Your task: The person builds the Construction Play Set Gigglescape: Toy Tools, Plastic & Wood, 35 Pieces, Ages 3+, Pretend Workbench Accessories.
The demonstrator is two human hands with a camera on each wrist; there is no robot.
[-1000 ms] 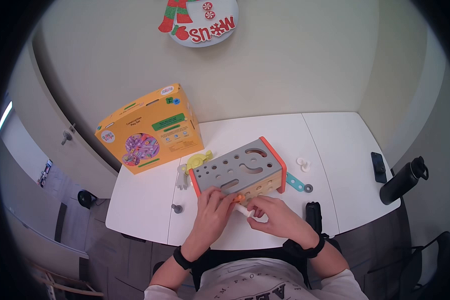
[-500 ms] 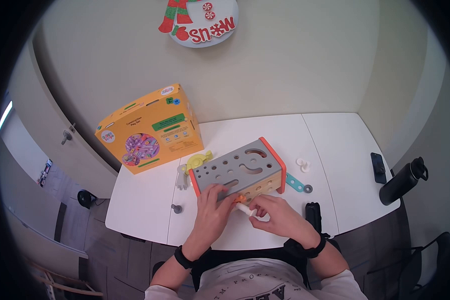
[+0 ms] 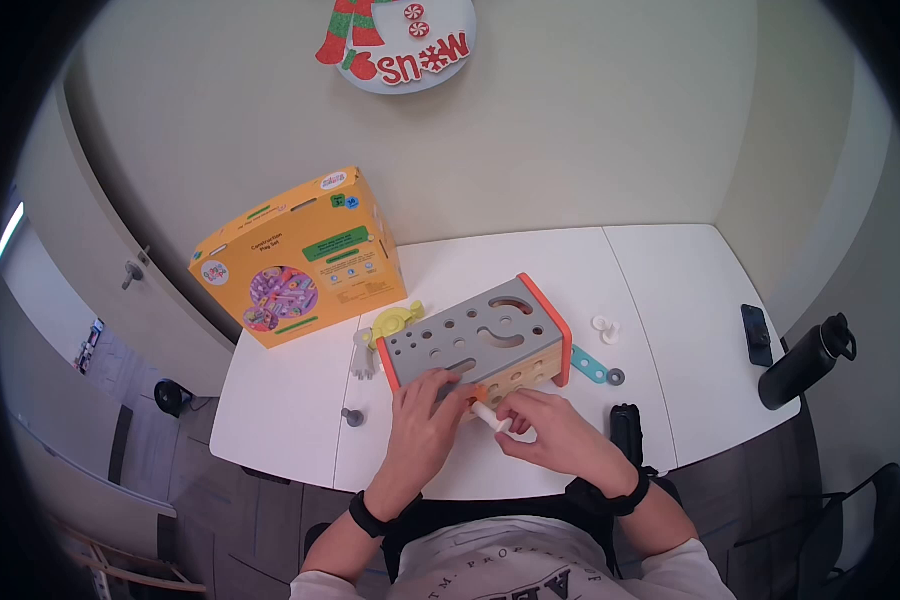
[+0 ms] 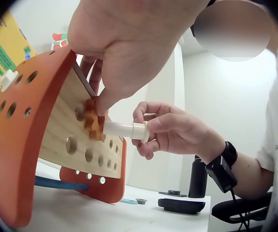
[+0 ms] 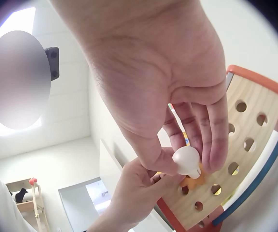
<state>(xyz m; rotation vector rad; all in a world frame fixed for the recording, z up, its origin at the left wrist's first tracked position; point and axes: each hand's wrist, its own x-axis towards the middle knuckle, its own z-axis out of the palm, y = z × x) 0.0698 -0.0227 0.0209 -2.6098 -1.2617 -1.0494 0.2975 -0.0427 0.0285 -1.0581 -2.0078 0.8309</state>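
Note:
A toy bench with a grey top [image 3: 470,335], wooden sides [image 4: 61,130] and red ends stands on the table. Against its near side the left hand [image 3: 422,430] holds an orange gear [image 4: 93,121] with the thumb, its other fingers over the bench's top edge. The right hand [image 3: 555,435] pinches the head of a white peg [image 4: 122,129] between thumb and fingers. In the left wrist view the peg's tip meets the gear; whether it is inside the gear's hole I cannot tell. From the right wrist, the peg's round head [image 5: 185,160] covers part of the gear.
A yellow box [image 3: 310,260] stands at the back left. Around the bench lie a yellow-green piece [image 3: 398,320], a grey claw piece [image 3: 362,358], a grey peg [image 3: 353,417], white pieces [image 3: 606,330], a teal strip [image 3: 589,366] and a black case [image 3: 626,432]. A bottle [image 3: 805,365] stands right.
The white peg has tilted slightly, with its outer end a little lower in the head view. Both hands have kept nearly the same places, and the bench has not visibly moved.

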